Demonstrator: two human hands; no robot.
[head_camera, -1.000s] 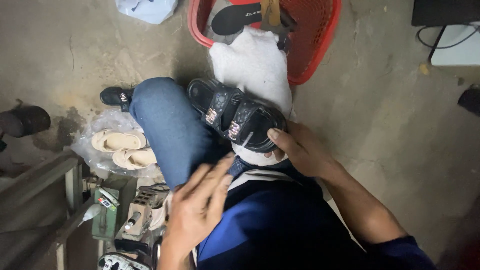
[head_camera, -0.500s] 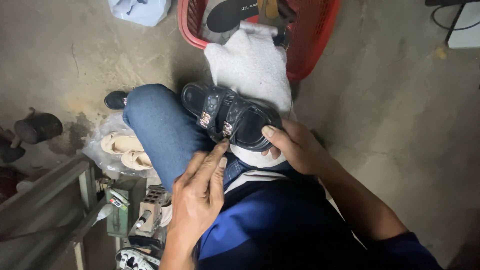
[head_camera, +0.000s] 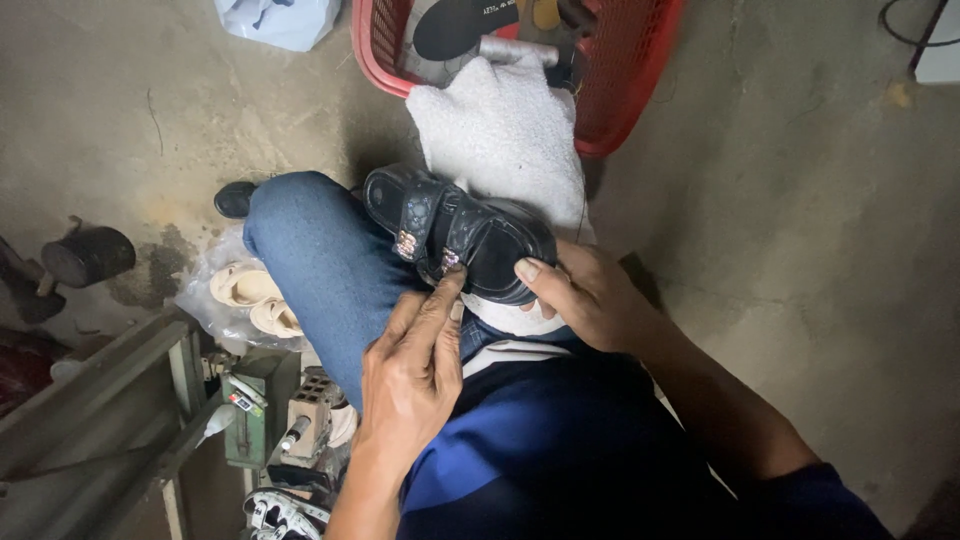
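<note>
Two hands on one black sandal (head_camera: 460, 235), laid sole-down across knee over white towel (head_camera: 500, 140), likely padding to steady shoe. Right hand (head_camera: 590, 300) grips heel end, thumb on rim. Left hand (head_camera: 415, 370) not clenched, fingertips pressing strap near small buckle. Red basket (head_camera: 620, 80) just beyond knee holds insole, tools. Bare concrete floor (head_camera: 800, 250), stained; pale sandals in plastic bag (head_camera: 250, 300) beside leg; green metal stand (head_camera: 250, 400) lower left.

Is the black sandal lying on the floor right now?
No, the black sandal rests on the person's knee, steadied by both hands.
</note>
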